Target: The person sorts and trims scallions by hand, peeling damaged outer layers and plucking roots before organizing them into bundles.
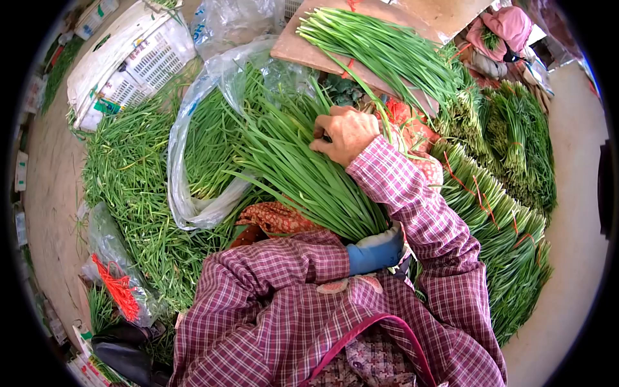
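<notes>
A loose bunch of garlic chives (pixel 309 168) lies slantwise before me, its long flat leaves fanning to the upper left. At its lower right end my left hand (pixel 385 240), in a blue and pale glove, is closed around the bunch; most of its fingers are hidden. My right hand (pixel 348 134), bare, is over the upper edge of the leaves with its fingers curled and pinched into them. Beneath the bunch is a red patterned cloth (pixel 280 218). A clear plastic bag (pixel 184 187) with chives inside lies open on the left.
Loose chives (pixel 138 193) cover the ground at left. A bundle (pixel 380 45) rests on a brown board (pixel 296 51). Tied bundles (pixel 496 226) are stacked at right. Red ties (pixel 118 290), a white crate (pixel 151 58) and a person in pink (pixel 506 29) are around.
</notes>
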The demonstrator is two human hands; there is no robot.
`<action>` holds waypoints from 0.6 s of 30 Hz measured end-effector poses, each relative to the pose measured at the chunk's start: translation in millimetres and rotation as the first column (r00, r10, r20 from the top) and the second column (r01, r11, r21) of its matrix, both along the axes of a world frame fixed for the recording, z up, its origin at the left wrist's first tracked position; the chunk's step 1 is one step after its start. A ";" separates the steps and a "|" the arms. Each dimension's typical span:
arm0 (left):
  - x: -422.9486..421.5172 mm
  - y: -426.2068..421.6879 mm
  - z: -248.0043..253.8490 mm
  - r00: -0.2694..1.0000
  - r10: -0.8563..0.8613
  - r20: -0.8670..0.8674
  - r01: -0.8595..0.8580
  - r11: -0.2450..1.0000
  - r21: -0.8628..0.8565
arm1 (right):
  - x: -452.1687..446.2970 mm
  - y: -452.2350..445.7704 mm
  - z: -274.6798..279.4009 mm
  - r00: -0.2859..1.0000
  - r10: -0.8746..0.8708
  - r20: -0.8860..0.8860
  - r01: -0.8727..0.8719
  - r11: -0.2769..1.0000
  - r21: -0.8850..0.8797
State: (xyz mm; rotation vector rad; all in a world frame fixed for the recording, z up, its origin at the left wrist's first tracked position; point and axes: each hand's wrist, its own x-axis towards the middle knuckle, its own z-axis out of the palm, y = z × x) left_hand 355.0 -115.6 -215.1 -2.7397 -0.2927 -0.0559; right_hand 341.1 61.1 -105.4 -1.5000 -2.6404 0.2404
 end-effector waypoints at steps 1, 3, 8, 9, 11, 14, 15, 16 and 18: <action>2.0 -1.2 -8.7 1.000 0.003 -0.015 -0.003 1.000 0.015 | -2.0 0.1 1.6 1.000 0.001 0.000 -0.001 1.000 0.000; 2.9 -0.3 -24.2 1.000 -0.001 -0.021 0.012 0.867 0.499 | -5.6 -0.7 3.9 0.999 0.027 0.025 -0.027 1.000 0.011; -2.6 0.5 -28.7 0.998 -0.047 0.036 0.002 0.631 0.776 | -10.2 1.1 5.7 0.991 -0.014 0.130 0.016 1.000 -0.017; -4.5 2.3 -25.0 0.997 -0.060 0.053 -0.002 0.642 0.766 | -10.0 2.6 6.1 0.991 -0.014 0.130 0.017 1.000 -0.016; -3.7 5.2 -15.7 0.995 -0.074 0.071 -0.006 0.654 0.757 | -8.4 4.9 8.2 0.995 -0.010 0.099 0.024 0.989 -0.146; -5.0 11.9 17.9 0.994 -0.108 -0.024 0.109 0.994 0.019 | 3.5 4.5 5.5 0.998 0.007 -0.060 -0.013 0.995 -0.103; -6.7 12.0 20.0 0.995 -0.102 -0.006 0.102 0.995 -0.003 | 6.5 4.7 3.6 0.987 0.025 -0.161 -0.036 0.997 -0.062; -7.7 11.9 21.0 0.995 -0.096 0.012 0.096 0.995 -0.025 | 8.6 3.2 2.1 0.986 0.056 -0.159 -0.058 0.998 -0.008; -7.3 10.8 17.0 0.993 -0.073 0.091 0.078 0.996 -0.048 | 11.2 1.5 -3.0 0.973 0.115 -0.198 -0.094 0.989 0.112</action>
